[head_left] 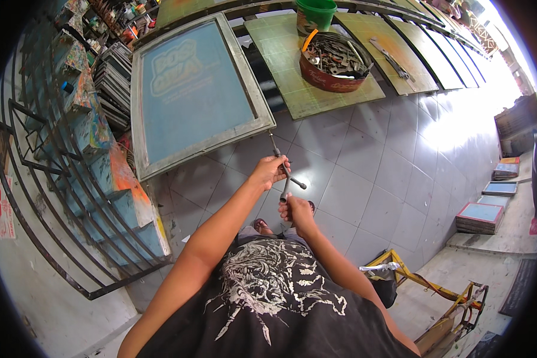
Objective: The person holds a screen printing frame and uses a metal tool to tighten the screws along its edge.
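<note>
Together, two hands [271,170] [296,210] grip one cross wrench [287,175].

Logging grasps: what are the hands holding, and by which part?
Both grip a metal cross wrench. The left hand is on its upper part near the crossing, the right hand on the lower arm's end. Its far arm points at the screen frame.

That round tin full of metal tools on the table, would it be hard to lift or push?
The round tin is heaped with metal tools, so it is probably heavy for its size. Low and wide, it looks unlikely to tip. Pushed, it would likely slide, with the loose pieces shifting and rattling.
</note>
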`<state>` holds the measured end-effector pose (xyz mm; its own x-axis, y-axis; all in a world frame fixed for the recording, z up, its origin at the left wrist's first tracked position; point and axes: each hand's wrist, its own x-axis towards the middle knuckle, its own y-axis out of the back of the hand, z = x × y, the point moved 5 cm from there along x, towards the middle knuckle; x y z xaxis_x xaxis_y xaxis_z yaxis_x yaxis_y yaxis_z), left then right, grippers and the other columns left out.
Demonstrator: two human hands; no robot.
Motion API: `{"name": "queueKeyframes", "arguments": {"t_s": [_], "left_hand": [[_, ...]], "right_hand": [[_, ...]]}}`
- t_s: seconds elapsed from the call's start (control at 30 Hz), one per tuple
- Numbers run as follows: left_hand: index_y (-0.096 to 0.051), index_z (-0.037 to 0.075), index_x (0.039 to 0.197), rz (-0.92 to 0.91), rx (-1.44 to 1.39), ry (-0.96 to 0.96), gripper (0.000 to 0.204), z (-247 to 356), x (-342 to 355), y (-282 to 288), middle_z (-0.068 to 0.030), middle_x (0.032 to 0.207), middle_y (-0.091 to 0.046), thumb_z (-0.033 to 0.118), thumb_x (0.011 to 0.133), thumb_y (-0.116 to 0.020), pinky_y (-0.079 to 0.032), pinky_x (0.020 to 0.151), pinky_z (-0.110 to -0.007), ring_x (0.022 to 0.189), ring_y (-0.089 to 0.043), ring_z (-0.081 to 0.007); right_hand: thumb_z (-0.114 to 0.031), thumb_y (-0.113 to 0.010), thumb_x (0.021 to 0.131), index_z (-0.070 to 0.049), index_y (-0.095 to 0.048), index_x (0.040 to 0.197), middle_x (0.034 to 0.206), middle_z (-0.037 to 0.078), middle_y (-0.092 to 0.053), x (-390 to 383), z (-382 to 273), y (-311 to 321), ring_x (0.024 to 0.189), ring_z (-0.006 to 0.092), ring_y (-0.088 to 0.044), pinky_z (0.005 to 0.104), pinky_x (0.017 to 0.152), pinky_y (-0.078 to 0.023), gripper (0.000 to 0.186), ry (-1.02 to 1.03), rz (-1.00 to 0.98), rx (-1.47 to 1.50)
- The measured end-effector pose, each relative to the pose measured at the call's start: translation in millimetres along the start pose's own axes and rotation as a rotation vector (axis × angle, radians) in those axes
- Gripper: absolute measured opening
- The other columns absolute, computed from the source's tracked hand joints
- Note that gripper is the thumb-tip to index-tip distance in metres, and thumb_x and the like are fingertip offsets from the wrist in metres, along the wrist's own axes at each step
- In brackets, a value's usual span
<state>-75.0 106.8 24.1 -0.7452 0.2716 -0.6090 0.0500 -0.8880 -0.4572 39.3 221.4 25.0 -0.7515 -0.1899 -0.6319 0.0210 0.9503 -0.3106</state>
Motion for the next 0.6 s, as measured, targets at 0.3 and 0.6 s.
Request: {"name": "queueKeyframes", "arguments": {"t_s": [0.3, 0.6], "left_hand": [[-0.058, 0.010, 0.090, 0.021, -0.015, -0.008, 0.015, -1, -1, -4, -0.0011, 0.082, -0.062, 0.025, 0.091, -0.059, -0.053, 0.064, -0.025, 0.073, -0.061, -0.0107], [-0.059, 0.012, 0.087, -0.018, -0.027, -0.020, 0.016, -1, 2, -1, 0.0004, 0.081, -0.062, 0.028, 0.090, -0.061, -0.050, 0.063, -0.025, 0.069, -0.059, -0.0104]], "right_hand": [[-0.027, -0.069, 0.080, -0.004, -0.058, 0.108, 0.087, 0.013, -0.058, -10, -64, 1, 0.083, 0.0307, -0.058, 0.0378, 0.070, -0.046, 0.038, 0.865, 0.450, -1.005], [-0.048, -0.032, 0.097, -0.007, -0.058, 0.072, 0.056, -0.002, -0.048, 35, -18, -7, 0.047, 0.0107, -0.042, 0.0232, 0.048, -0.037, 0.055, -0.334, -0.333, 0.806]]}}
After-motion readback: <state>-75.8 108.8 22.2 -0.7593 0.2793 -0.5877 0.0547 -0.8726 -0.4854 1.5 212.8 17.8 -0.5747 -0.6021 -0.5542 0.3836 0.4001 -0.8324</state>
